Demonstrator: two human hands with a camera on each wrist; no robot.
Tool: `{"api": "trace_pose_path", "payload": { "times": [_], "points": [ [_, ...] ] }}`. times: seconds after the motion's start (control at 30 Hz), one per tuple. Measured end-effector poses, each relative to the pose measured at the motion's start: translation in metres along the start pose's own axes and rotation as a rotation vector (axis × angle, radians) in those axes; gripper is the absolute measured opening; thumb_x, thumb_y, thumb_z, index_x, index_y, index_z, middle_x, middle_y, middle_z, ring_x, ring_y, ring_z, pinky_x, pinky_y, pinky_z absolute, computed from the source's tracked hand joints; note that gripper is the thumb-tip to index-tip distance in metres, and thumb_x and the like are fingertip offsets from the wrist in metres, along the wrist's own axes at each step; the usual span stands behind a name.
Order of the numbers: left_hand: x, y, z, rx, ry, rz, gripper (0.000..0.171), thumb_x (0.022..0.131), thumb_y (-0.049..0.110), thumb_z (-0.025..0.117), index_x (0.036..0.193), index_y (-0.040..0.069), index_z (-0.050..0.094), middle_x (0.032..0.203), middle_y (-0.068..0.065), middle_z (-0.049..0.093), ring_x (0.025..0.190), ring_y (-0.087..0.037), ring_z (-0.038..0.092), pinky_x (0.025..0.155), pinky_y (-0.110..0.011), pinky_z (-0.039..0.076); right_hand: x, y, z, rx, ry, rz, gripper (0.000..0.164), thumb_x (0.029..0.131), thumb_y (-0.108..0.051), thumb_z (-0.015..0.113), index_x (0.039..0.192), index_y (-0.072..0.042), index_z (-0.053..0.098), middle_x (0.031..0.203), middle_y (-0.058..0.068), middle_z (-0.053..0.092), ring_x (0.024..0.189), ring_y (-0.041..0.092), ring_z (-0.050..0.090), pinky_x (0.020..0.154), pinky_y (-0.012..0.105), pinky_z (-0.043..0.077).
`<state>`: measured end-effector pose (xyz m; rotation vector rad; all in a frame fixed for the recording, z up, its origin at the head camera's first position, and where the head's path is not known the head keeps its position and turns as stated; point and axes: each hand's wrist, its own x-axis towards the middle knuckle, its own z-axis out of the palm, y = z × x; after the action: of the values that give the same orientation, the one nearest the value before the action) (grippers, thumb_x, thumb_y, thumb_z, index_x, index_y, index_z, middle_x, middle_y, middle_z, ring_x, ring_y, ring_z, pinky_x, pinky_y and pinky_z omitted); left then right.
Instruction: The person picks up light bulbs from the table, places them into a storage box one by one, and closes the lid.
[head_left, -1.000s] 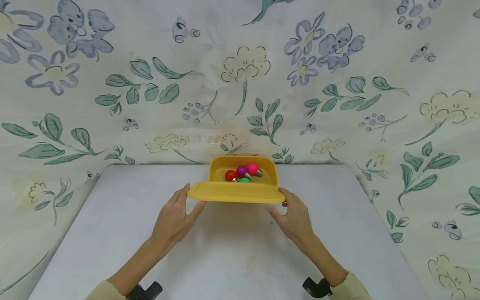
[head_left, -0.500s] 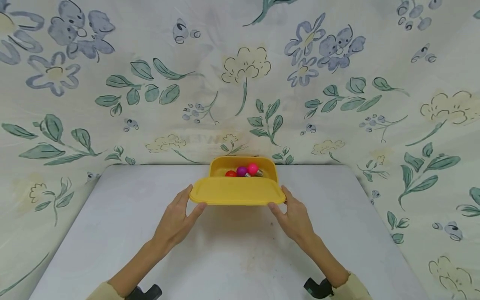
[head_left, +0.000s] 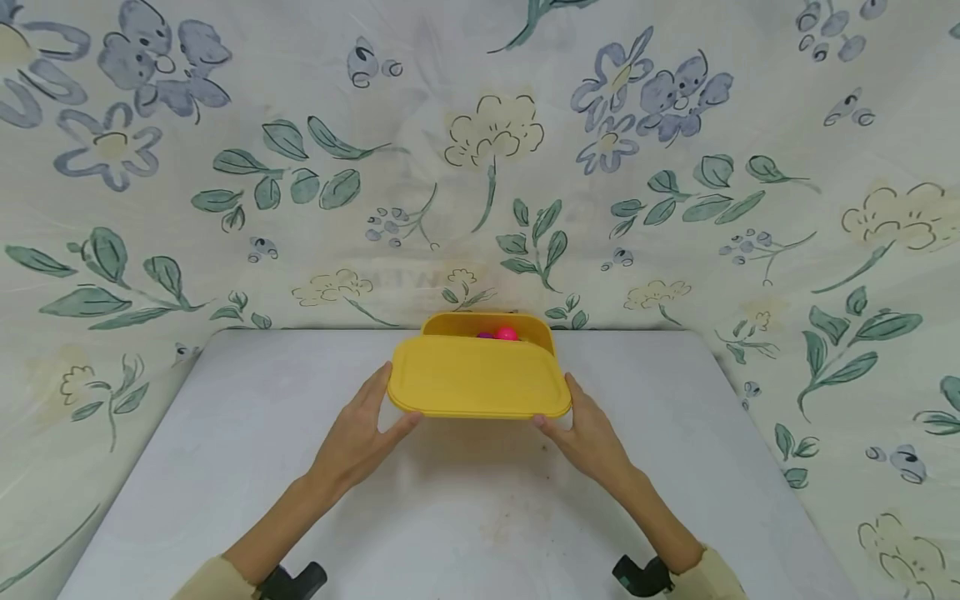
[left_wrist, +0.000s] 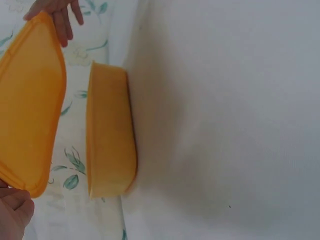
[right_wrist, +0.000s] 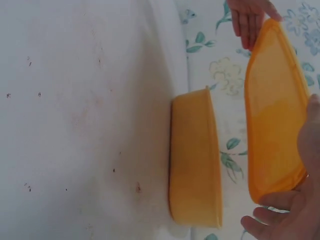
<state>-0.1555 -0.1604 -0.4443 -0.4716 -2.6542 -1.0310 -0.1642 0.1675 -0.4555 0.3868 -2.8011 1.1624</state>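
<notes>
Both hands hold a yellow lid (head_left: 480, 379) by its two ends, thumbs along the near edge. My left hand (head_left: 362, 433) grips the left end, and my right hand (head_left: 592, 429) grips the right end. In the wrist views the lid (left_wrist: 32, 110) is raised and apart from the yellow container (left_wrist: 111, 132), which stands on the table. From the head view the lid overlaps the front of the container (head_left: 483, 320). Inside it a pink bulb (head_left: 507, 333) and part of a purple bulb (head_left: 485, 335) show; the rest of the inside is hidden by the lid.
The container sits at the far edge of a white table (head_left: 480, 517), against a flower-patterned cloth backdrop (head_left: 420, 167). Small dark specks mark the tabletop in front of it.
The lid has tilted flatter toward the head camera, and its far edge has moved over more of the container. The red and green bulbs are now hidden. Both hands keep their hold.
</notes>
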Motion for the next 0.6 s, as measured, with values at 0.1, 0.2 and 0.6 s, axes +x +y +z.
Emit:
{"api": "trace_pose_path", "payload": {
  "times": [0.1,0.2,0.6],
  "points": [
    [0.001,-0.002,0.002,0.006,-0.023,-0.004,0.090,0.093,0.040,0.069,0.157,-0.001,0.022,0.158,-0.022,0.031,0.141,-0.039,0.035,0.109,-0.055,0.035,0.003,0.004,0.000,0.028,0.002,-0.026,0.087,0.090,-0.036,0.075,0.151,0.006,0.031,0.147,0.022,0.047,0.133,0.039,0.045,0.108,0.056,0.036],
    [0.003,-0.002,0.004,0.010,-0.037,-0.010,0.096,0.091,0.043,0.071,0.158,0.000,0.018,0.160,-0.021,0.027,0.143,-0.039,0.032,0.110,-0.055,0.033,0.004,0.010,0.001,0.033,0.006,-0.036,0.091,0.088,-0.036,0.078,0.152,0.006,0.029,0.147,0.022,0.046,0.134,0.039,0.045,0.108,0.057,0.035],
    [0.011,-0.010,0.016,-0.123,0.007,0.027,0.104,0.080,0.030,0.085,0.156,-0.003,0.023,0.159,-0.020,0.030,0.144,-0.038,0.032,0.111,-0.055,0.032,0.008,0.026,0.003,0.043,0.035,-0.058,0.103,0.082,-0.033,0.084,0.155,0.006,0.023,0.148,0.022,0.045,0.133,0.039,0.046,0.106,0.055,0.038]
  ]
}}
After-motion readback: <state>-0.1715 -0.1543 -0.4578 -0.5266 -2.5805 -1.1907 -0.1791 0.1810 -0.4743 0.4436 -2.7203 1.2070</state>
